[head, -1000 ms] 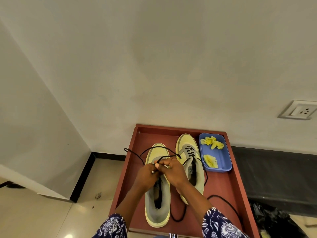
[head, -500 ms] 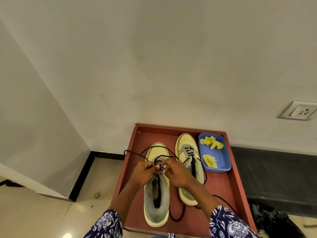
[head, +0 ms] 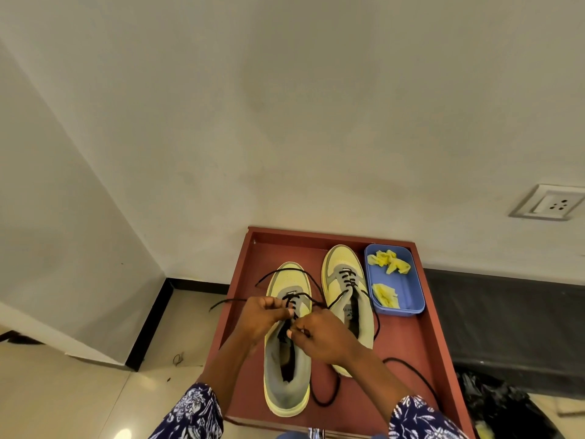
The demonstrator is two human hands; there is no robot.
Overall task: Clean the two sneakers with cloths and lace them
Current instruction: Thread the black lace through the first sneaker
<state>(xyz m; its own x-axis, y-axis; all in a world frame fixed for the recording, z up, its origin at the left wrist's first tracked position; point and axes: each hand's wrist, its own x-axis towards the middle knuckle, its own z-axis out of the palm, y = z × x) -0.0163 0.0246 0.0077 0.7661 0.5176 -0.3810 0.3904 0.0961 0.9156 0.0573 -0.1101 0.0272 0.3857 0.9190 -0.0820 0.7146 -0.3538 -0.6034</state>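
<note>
sleeves (head: 193,413): dark blue, white floral print | forearms bare | hands bare, no gloves

Plain pale wall (head: 285,106) with socket (head: 549,202), glossy tiled floor (head: 79,400)

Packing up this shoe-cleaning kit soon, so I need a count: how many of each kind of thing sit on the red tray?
Sneakers: 2, the left sneaker and the right sneaker
Blue tubs: 1, the blue tub
Yellow cloths: 2, the far cloth and the near cloth, both in the tub
Total: 5
</note>
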